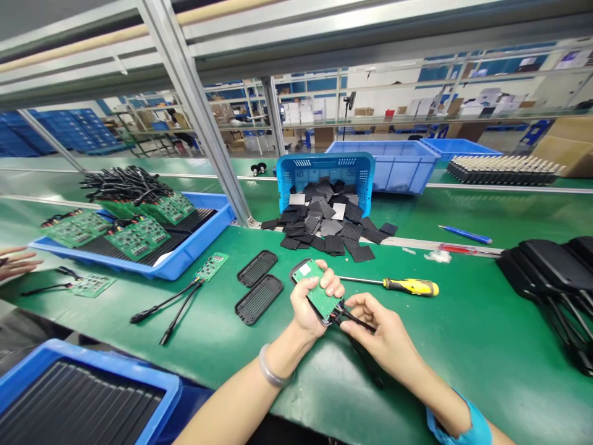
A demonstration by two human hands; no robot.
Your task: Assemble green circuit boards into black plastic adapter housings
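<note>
My left hand [311,303] is wrapped round a black plastic housing with a green circuit board [327,301] lying in it. At the board's near end, the thumb and fingers of my right hand [373,324] pinch the black cables [351,319] that come off it. The cable ends hang down over the bench. Left of my hands, two black housing shells [258,299] lie open side up. Farther left is a loose circuit board [210,266] with two black cable leads. Just beyond my right hand lies a yellow-handled screwdriver [410,287].
A blue basket [325,162] spills black ribbed pads [331,228] onto the bench. Boards with cables fill a blue tray [183,267] at left, near another person's hand [17,262]. Finished-looking black units [551,278] are stacked at right. A metal post [199,117] rises behind.
</note>
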